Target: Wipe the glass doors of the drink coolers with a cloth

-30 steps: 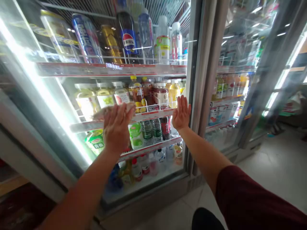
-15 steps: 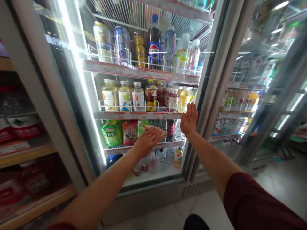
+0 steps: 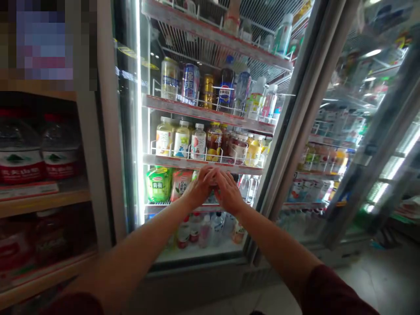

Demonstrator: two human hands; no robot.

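Observation:
My left hand (image 3: 201, 186) and my right hand (image 3: 229, 192) meet in front of a glass fridge door (image 3: 193, 258). Their fingers reach forward and inward, and the fingertips touch or overlap. Something pale shows between them; whether it is a thing or a reflection in the glass, I cannot tell. Behind the hands, inside the fridge, lie a green pouch (image 3: 159, 186) and a red pouch (image 3: 180, 183). On the shelf above stand a pale tea bottle (image 3: 198, 142) and a dark tea bottle with a yellow cap (image 3: 214, 142).
Higher up are tall cans (image 3: 190, 83) and a cola bottle (image 3: 226, 85). A metal door frame (image 3: 292, 144) runs along the right, with another glass-fronted fridge (image 3: 315, 188) beyond. Red-labelled water bottles (image 3: 21, 162) stand on a wooden-edged shelf (image 3: 42, 203) at left.
My right hand has moved left, away from the door's right edge, to meet my left hand. The left hand's fingers are more bent. The view has turned left and up.

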